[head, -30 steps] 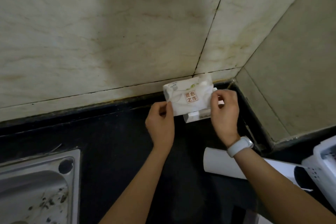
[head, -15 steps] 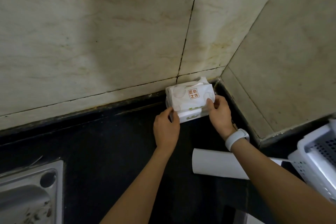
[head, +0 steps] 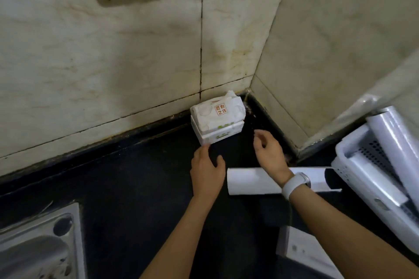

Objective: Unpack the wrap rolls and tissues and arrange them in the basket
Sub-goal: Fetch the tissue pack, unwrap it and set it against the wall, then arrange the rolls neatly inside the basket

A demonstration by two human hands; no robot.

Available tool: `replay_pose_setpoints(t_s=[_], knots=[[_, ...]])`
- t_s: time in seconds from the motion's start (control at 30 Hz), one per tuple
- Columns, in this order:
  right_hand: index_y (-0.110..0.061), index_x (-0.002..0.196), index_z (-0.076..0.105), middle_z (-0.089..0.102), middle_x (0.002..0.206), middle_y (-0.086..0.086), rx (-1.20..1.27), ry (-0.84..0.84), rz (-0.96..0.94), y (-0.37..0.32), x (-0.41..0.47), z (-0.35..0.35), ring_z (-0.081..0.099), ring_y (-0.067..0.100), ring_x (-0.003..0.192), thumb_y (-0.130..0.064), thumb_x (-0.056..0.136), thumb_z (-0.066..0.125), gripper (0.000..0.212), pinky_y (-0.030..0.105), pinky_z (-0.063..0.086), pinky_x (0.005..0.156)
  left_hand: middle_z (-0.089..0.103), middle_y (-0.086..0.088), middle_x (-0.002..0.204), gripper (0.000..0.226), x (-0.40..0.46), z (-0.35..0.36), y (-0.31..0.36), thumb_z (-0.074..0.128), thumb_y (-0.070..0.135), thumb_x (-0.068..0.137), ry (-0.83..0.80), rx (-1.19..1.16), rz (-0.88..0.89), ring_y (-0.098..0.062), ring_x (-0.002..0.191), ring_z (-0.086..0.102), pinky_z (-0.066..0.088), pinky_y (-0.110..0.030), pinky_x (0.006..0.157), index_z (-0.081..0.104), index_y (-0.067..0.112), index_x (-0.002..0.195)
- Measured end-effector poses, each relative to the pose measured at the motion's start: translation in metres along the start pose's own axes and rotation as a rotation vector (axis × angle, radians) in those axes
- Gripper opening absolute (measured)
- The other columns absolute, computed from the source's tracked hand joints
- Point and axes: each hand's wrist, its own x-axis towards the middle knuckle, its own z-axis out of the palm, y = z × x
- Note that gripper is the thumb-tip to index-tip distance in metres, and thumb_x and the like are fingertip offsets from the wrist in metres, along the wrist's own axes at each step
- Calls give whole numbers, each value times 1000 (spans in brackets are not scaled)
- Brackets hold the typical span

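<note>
- Your left hand (head: pixel 207 171) is empty, fingers loosely spread, its fingertips just at the lower front corner of the tissue packs (head: pixel 217 120); whether they touch it, you cannot tell.
- Your right hand (head: pixel 269 154) is empty too, half-curled and apart from the packs, hovering at their 4 o'clock.
- The packs sit stacked two high in the wall corner, at 12 o'clock from your hands. The upper one is a soft, crinkled film pillow; it sits slightly askew on the lower, which looks squarer.
- Risk: soft film on film likely slides. Nudge the bottom pack with that left hand and the top one may tip off.
- Risk: the white roll (head: pixel 252 181) lies on its side on the smooth black counter (head: pixel 127 183), partly under your right wrist. A cylinder there will probably roll if your forearm brushes it.
- The basket (head: pixel 353 176), white perforated plastic, stands at 3 o'clock and already holds glossy wrap rolls (head: pixel 392 142) leaning over its rim; dropping more in carelessly could shift them.
- The steel sink (head: pixel 38 247) lies at 8 o'clock, well apart.
</note>
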Motion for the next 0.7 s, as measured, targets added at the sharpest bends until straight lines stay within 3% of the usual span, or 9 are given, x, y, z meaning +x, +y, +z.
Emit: replay_pose_setpoints(t_s=[0.07,0.17,0.23,0.33,0.43,0.7], knots=[[-7,116,55,63,115,14,52,5,-30,9,-33,-24,57,22,105,-8,93,43,26,21,39,87,45,-6,137,41,-31,4,2,51,20,90,-74,-8,44,-18,124,43,33,-25,99,44,15,131],[-18,104,58,65,97,6,129,19,-38,29,-83,-71,59,13,89,-9,93,43,21,6,43,70,53,-1,129,32,-76,15,11,49,18,91,-157,-28,87,-12,117,48,32,-19,94,52,17,123],[-20,101,58,65,93,2,119,48,-8,47,-111,-105,59,12,88,-9,93,44,20,2,42,70,56,1,127,30,-98,28,25,49,18,92,-206,-24,124,-11,116,49,33,-18,93,55,18,121],[-15,104,60,65,97,4,109,114,84,78,-148,-155,59,13,91,-9,92,45,20,15,42,80,57,0,126,29,-122,57,57,49,17,92,-310,5,241,-11,116,50,34,-18,93,56,15,120],[-20,102,59,65,94,2,133,206,154,109,-182,-200,60,15,92,-8,91,44,22,25,43,85,60,-2,123,28,-146,92,86,50,16,91,-394,33,337,-12,112,53,36,-19,92,58,14,118],[-25,93,59,66,96,3,114,337,244,169,-226,-292,62,19,91,-9,91,47,21,26,46,81,55,-8,127,34,-185,186,136,49,22,91,-555,303,630,-20,117,49,39,-32,100,53,14,123]])
